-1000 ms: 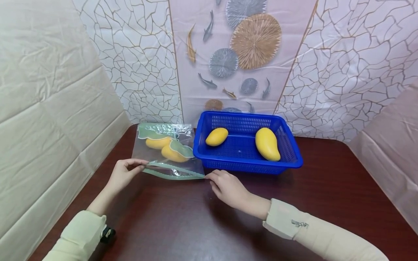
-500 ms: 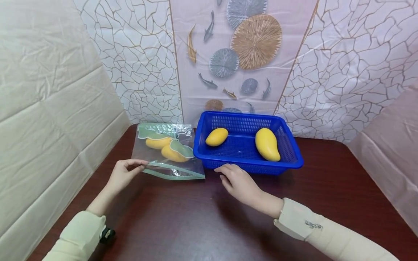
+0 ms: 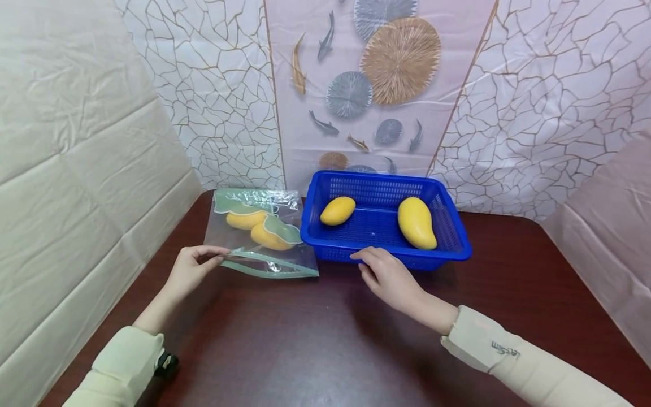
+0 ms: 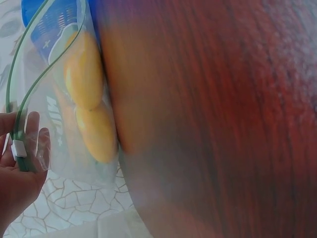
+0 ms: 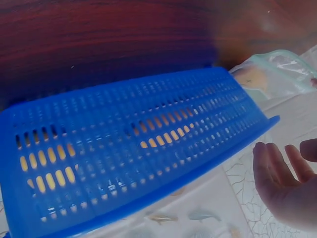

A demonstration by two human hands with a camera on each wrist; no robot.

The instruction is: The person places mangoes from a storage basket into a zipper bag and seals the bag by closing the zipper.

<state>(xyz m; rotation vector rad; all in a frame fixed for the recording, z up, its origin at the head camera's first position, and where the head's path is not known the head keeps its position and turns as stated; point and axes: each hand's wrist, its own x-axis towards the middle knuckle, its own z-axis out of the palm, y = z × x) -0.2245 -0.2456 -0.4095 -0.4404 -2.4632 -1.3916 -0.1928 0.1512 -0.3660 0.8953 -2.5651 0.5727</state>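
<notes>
Yellow mangoes are split two and two: two already lie inside the clear bag (image 3: 259,234) on the worktop (image 3: 315,345), and two are left in the blue basket (image 3: 381,223) just beside it, a small mango (image 3: 338,210) and a large mango (image 3: 416,223). My left hand (image 3: 192,270) pinches the bag's green zip edge at its white slider, holding the mouth open, while my right hand (image 3: 389,277) is relaxed, empty, fingertips at the basket's near rim. Readable writing is limited to a small logo on my right sleeve (image 3: 506,351), too small to make out; print on the bag is blurred.
</notes>
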